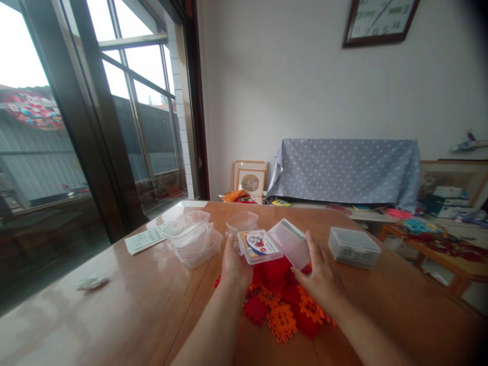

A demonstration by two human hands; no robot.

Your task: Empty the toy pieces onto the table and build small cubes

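Note:
My left hand (237, 262) grips a flat plastic lid (261, 246) with a printed label, its fingers wrapped under the near side. In my right hand (320, 269) is a translucent plastic box (292, 244), tilted, held between thumb and fingers. Lid and box are close together, and I cannot tell whether they touch. Below both hands lies a pile of red and orange notched plastic pieces (282, 323) on the table. The pile's far part is hidden behind the lid and the box.
Stacked clear containers (194, 239) stand left on the wooden table (145, 305), with another clear container (242, 222) behind. A closed translucent box (354, 247) sits at right. Printed paper (145, 240) and a crumpled wrapper (92, 282) lie at left.

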